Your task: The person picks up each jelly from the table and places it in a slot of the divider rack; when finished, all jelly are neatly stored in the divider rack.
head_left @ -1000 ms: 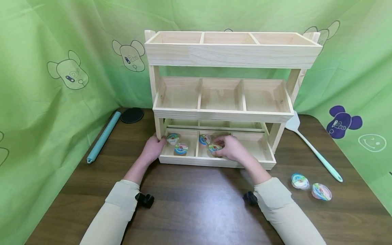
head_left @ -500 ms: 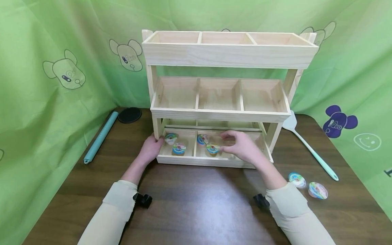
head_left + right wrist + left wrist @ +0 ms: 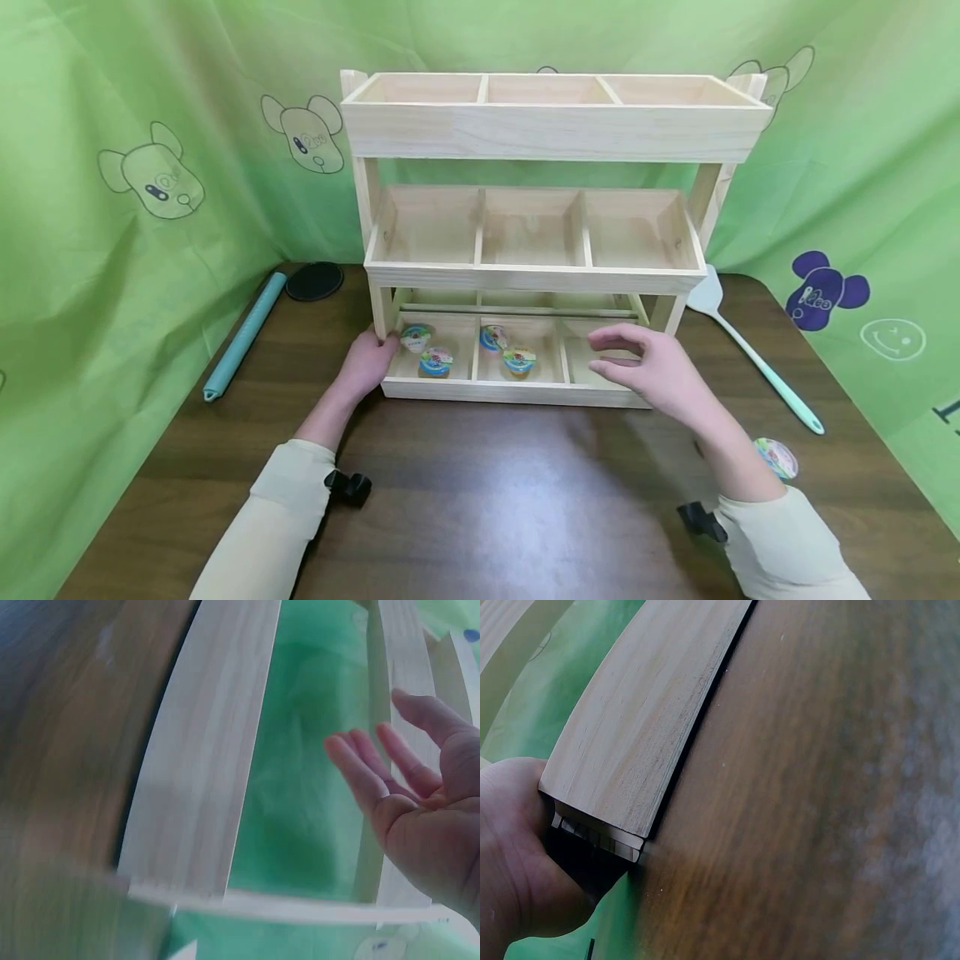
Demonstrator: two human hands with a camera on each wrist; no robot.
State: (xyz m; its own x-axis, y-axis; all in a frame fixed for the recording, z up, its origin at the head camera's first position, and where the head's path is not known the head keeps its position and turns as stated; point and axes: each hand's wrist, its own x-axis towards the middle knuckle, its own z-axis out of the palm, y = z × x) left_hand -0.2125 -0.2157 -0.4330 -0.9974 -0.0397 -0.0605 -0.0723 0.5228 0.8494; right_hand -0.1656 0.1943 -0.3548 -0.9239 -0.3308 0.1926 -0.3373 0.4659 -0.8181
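A three-tier wooden rack point(image 3: 557, 132) stands on the table, each tier split into three compartments. My left hand point(image 3: 367, 363) grips the rack at the left end of its bottom tray; in the left wrist view the hand point(image 3: 525, 855) wraps that end, its fingers mostly hidden. Two small foil-lidded jelly cups, a pale one point(image 3: 416, 337) and a blue-rimmed one point(image 3: 436, 362), lie in the bottom left compartment. The bottom middle compartment has two more, a rear cup point(image 3: 492, 337) and a front cup point(image 3: 519, 362). My right hand point(image 3: 660, 372), fingers spread and holding nothing, is over the bottom right compartment.
Another jelly cup point(image 3: 777, 458) lies on the table, partly behind my right forearm. A pale spatula point(image 3: 757, 358) rests right of the rack. To the left are a light blue rod point(image 3: 246, 335) and a black disc point(image 3: 314, 282). Green cloth point(image 3: 187, 67) hangs around the table.
My right hand has let go of the front cup in the middle compartment and moved right. Its forearm now hides one of the two cups on the table. The left hand keeps its grip.
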